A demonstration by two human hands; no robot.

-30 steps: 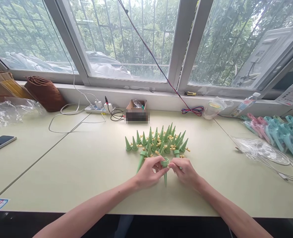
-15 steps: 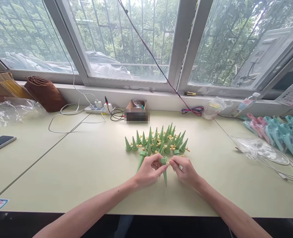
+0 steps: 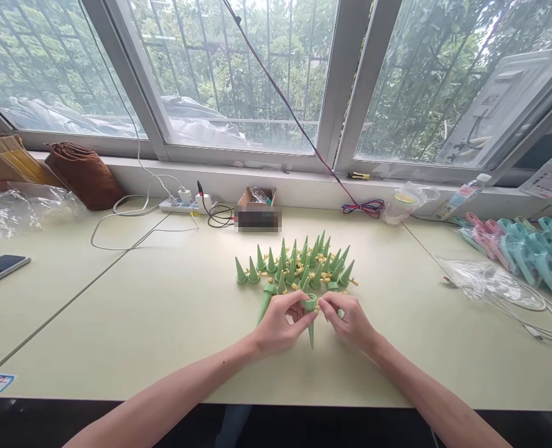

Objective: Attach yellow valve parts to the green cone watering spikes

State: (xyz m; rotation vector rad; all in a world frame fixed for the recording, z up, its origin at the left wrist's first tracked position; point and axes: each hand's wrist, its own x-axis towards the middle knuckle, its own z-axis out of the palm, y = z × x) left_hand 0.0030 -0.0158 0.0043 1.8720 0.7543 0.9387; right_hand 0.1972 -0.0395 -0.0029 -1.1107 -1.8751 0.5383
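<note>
Between thumb and fingers, my left hand [image 3: 282, 320] grips a green plastic watering spike [image 3: 312, 335], point down and its open threaded collar up. My right hand [image 3: 350, 320] is closed in a pinch at the collar's right side, on a small yellow valve [image 3: 318, 308] mostly covered by the fingertips. Just beyond both hands stands a cluster of similar green spikes [image 3: 259, 260], points up, with yellow valves sticking out of several. Beside my left hand another spike [image 3: 266, 301] lies with its collar toward the cluster, partly hidden by the hand.
On the left lie a phone [image 3: 0, 271] and clear plastic wrap [image 3: 23, 208]. A small cardboard box [image 3: 245, 199] and a power strip [image 3: 173, 206] sit by the window. To the right are large plastic clips [image 3: 532, 249], white cables [image 3: 537, 311] and a bottle [image 3: 462, 198].
The held spike has turned slightly, and its open collar tips more toward me. My left fingers have shifted a little on it; my right hand stays at the valve.
</note>
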